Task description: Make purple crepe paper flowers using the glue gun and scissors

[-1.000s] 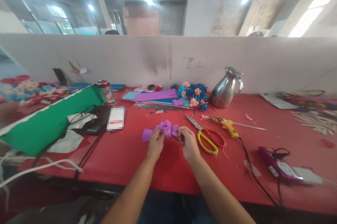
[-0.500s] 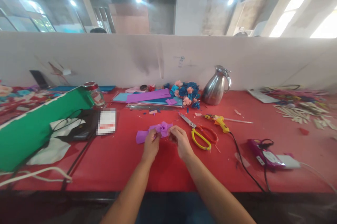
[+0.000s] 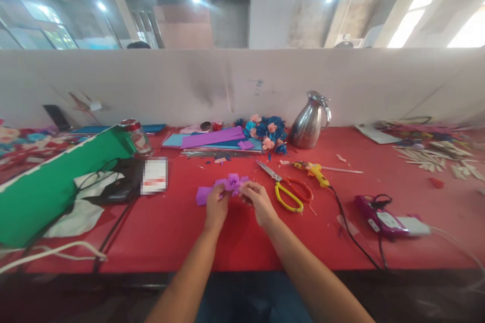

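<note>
Both of my hands meet at a purple paper flower (image 3: 234,181) above the red table, its ruffled head facing up. My left hand (image 3: 217,205) pinches its left side with thumb and fingers. On the right side, my right hand (image 3: 259,202) pinches the flower's lower edge between thumb and forefinger. Purple paper (image 3: 203,195) shows just beyond my left hand; whether it joins the flower I cannot tell. Scissors with one yellow and one red handle (image 3: 288,196) lie to the right of my right hand, blades pointing away.
A yellow glue gun (image 3: 317,175) with a black cord lies right of the scissors. Behind are blue and pink paper flowers (image 3: 271,133), purple paper strips (image 3: 212,137) and a steel jug (image 3: 308,123). A green panel (image 3: 64,181) stands left; a purple box with cords (image 3: 381,218) lies right.
The flower's head has tipped upward and slightly left between my fingers. My right hand has shifted a little to the left, and its fingers now lie closer to the flower.
</note>
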`<action>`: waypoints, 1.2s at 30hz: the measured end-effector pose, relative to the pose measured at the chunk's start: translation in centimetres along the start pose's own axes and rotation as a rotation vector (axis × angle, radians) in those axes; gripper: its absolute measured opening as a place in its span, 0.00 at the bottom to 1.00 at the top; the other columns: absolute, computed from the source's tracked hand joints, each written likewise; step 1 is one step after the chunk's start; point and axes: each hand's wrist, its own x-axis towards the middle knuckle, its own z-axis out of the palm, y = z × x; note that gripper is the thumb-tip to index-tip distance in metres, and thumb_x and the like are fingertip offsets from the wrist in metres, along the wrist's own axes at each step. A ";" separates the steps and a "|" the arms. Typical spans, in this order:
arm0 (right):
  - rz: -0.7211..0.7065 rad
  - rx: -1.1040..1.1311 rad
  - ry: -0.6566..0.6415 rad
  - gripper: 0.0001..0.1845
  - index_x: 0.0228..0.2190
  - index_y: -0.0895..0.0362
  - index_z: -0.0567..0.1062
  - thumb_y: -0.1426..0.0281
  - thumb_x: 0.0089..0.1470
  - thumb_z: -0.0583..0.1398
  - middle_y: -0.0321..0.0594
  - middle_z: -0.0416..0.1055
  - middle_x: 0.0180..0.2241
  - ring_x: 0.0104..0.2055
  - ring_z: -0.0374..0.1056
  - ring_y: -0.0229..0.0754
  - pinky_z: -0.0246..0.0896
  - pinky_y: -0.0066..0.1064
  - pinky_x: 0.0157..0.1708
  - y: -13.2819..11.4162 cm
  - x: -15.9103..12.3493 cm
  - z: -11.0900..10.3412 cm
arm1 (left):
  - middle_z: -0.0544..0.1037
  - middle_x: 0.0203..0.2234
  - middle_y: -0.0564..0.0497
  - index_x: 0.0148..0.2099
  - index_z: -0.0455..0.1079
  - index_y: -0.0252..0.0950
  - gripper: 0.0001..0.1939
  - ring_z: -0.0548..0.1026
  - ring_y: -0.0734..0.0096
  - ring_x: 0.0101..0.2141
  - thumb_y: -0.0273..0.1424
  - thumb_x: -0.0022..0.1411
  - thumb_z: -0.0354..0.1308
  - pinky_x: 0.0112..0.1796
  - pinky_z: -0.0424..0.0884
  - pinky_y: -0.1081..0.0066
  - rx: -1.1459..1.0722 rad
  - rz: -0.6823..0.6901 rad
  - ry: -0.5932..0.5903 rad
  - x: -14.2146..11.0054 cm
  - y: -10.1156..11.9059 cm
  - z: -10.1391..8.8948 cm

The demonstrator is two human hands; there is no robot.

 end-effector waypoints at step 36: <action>0.051 0.059 -0.047 0.10 0.20 0.56 0.70 0.63 0.41 0.62 0.32 0.66 0.19 0.21 0.55 0.32 0.42 0.26 0.22 0.0 -0.1 -0.1 | 0.74 0.20 0.55 0.29 0.77 0.36 0.09 0.68 0.70 0.26 0.34 0.53 0.58 0.31 0.64 0.72 0.062 -0.016 0.019 0.0 0.5 0.0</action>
